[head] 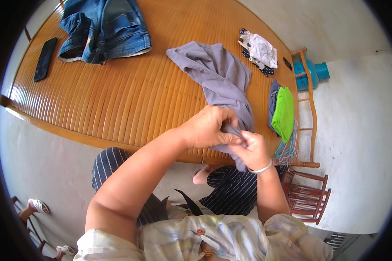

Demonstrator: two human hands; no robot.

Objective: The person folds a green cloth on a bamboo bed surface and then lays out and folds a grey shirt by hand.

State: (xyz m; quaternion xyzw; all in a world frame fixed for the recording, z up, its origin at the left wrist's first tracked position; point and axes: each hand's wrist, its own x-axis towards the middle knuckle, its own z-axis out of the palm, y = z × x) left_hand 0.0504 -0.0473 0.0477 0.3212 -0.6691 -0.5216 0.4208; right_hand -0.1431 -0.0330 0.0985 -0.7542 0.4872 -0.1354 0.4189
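Observation:
A grey-purple cloth garment [215, 70] lies crumpled on the slatted bamboo bed [117, 107], and its near end is gathered up at the bed's front edge. My left hand [210, 129] pinches this end between thumb and fingers. Close against it, my right hand [253, 148], with a pale bangle at the wrist, grips the same bunch of cloth. Both hands are slightly blurred, and the cloth inside the fingers is partly hidden. A short piece of the garment hangs below the hands.
Blue jeans [106, 32] and a black phone-like slab [45, 59] lie at left. To the right are folded light clothes [261, 50], a bright green folded cloth [283, 114] and hangers [286, 150]. Beyond the bed rail [308, 107] lies a teal gas cylinder [308, 75]. Another person's sandalled foot [37, 206] shows lower left.

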